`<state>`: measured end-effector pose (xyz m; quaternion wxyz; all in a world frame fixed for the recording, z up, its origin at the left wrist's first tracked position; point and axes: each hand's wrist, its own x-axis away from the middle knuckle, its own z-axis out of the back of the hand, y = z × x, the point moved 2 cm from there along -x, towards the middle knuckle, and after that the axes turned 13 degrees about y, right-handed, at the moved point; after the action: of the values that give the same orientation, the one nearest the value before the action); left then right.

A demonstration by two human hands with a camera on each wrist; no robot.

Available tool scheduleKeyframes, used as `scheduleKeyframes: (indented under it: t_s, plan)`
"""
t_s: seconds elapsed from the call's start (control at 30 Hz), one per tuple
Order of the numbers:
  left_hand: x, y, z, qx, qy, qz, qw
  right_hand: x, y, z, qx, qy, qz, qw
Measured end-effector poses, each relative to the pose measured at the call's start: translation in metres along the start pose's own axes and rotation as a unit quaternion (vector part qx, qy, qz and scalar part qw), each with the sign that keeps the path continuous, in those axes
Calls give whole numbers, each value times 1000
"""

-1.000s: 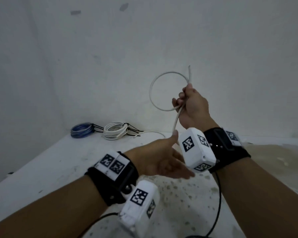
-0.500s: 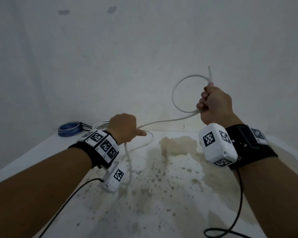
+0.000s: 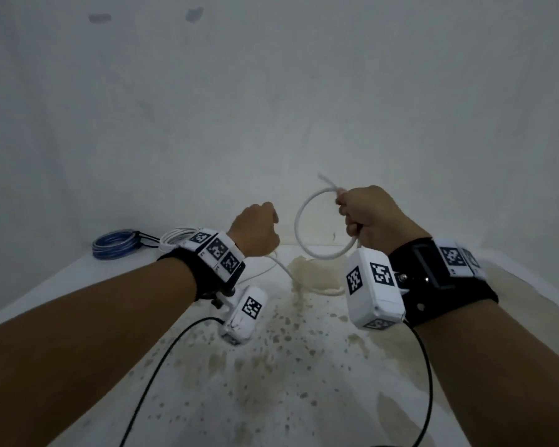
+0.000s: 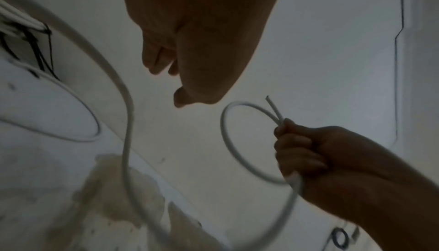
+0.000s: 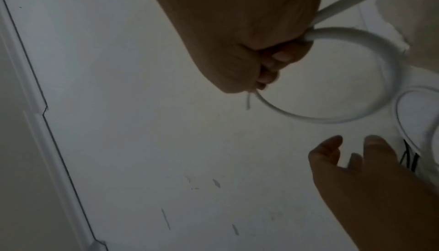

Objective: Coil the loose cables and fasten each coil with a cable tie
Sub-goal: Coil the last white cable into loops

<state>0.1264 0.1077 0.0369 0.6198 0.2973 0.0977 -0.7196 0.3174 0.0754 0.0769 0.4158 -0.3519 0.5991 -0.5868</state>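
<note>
The fingers (image 5: 280, 58) of the right hand (image 3: 373, 217) are curled tight round a white cable (image 3: 299, 233), and a single loop is pinched shut where the strand crosses itself, with the short free end left sticking up above the fist. The fingers (image 5: 332, 148) of the left hand (image 3: 255, 233) are seen loosely spread in the right wrist view and nothing is held by them; in the head view the hand is raised just beside the loop, apart from it.

From the bottom of the right fist the rest of the cable is let down in a slack curve to the stained white table (image 3: 78, 285), where more of its length is laid out loose.

Against the far wall two finished coils are found: a blue coil (image 3: 115, 246) and, beside it, a white coil (image 3: 175, 237), half hidden by the left wrist band. Black ties (image 4: 40, 56) are seen at the white coil in the left wrist view.

By this showing the task is judged partly done. On the third cable only the first turn has been formed; the remaining length is yet to be gathered into turns, and a tie is yet to be fastened. No spare tie can be made out.
</note>
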Motion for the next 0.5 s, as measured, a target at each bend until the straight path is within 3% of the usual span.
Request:
scheduleKeyframes:
  t_s: [0.1,0.13,0.17,0.2,0.23,0.27,0.3,0.33,0.4,0.47,0.5]
  plan:
    - [24,18,12,24,74,-4,997,-18,0,10,-81,124,8,989]
    - [34,21,14,47,21,2,999,-22,0,13,-119,159,-3,980]
    - [47,27,15,90,-90,26,992,-25,1,16,-152,185,-14,971]
    - [63,34,14,155,-228,68,959,-27,0,17,-181,197,-24,963]
    - [78,41,12,240,-349,127,897,-27,0,16,-211,197,-35,957]
    - [88,50,11,346,-424,193,815,-26,0,12,-237,186,-50,952]
    - [90,56,5,461,-435,260,728,-24,0,7,-258,172,-69,948]
    - [86,62,0,558,-393,324,655,-19,1,1,-276,167,-92,942]
    - [67,63,-9,686,-227,428,542,-11,4,-10,-293,162,-123,934]
    - [46,56,-5,740,-36,469,481,-6,12,-11,-290,146,-122,938]
    - [39,51,0,745,31,471,472,-6,17,-8,-285,134,-114,942]
